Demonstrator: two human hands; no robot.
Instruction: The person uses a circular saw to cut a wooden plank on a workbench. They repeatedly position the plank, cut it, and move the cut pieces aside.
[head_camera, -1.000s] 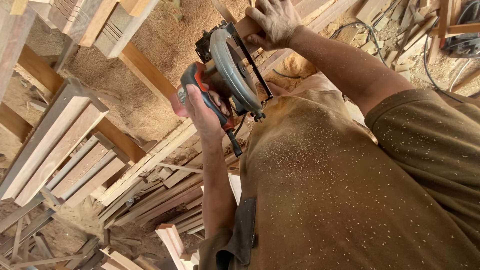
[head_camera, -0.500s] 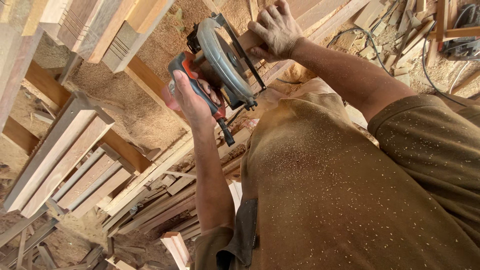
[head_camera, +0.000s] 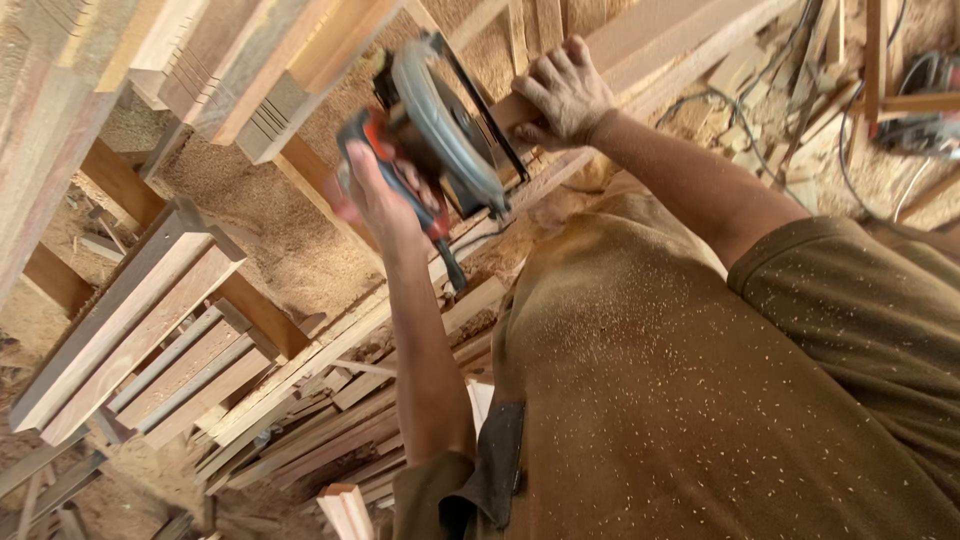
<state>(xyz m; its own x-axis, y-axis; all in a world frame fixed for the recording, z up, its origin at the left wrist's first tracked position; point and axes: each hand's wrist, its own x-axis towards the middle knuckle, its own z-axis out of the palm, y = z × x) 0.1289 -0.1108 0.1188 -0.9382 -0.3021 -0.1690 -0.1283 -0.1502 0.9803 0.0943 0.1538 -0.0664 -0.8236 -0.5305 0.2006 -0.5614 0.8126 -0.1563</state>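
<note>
My left hand (head_camera: 378, 196) is shut on the orange and black handle of a circular saw (head_camera: 440, 130). The saw's round grey blade guard sits against a long wooden plank (head_camera: 650, 50) that runs diagonally from the upper right. My right hand (head_camera: 565, 95) grips that plank just right of the saw, fingers wrapped over its edge. My brown shirt (head_camera: 680, 380), speckled with sawdust, fills the lower right. The blade itself is hidden by the guard.
Stacked planks (head_camera: 150, 320) and thin wood strips (head_camera: 320, 420) lie at the left and below on a sawdust-covered floor (head_camera: 250, 210). More boards (head_camera: 250, 70) lie at the top left. Cables (head_camera: 850, 150) and another power tool (head_camera: 920, 100) lie at the upper right.
The saw and my left hand have shifted slightly up and to the left in the view. My right hand keeps its grip on the plank.
</note>
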